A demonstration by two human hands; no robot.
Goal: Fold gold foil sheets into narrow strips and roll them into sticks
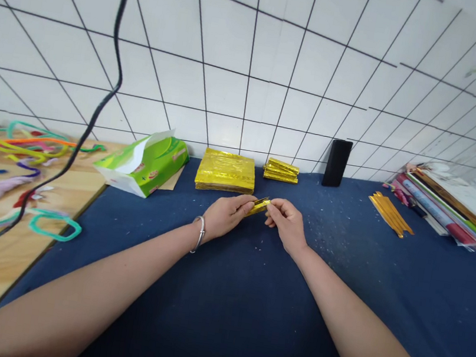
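Note:
Between my two hands is a small folded piece of gold foil paper (pixel 259 207), held a little above the dark blue cloth. My left hand (pixel 227 217), with a silver bangle at the wrist, grips its left end between thumb and fingers. At the other end, my right hand (pixel 287 221) pinches the paper's right edge. Just behind my left hand lies a thick stack of gold foil paper (pixel 226 171). To the right of that stack, several folded gold strips (pixel 281 171) are piled against the wall.
A green tissue pack (pixel 148 164) stands at the back left. Coloured pipe cleaners (pixel 23 149) and a black cable (pixel 105 99) are on the wooden side. A black phone-like slab (pixel 337 163) leans on the wall; flat gold strips (pixel 391 214) and stacked books (pixel 443 212) lie right.

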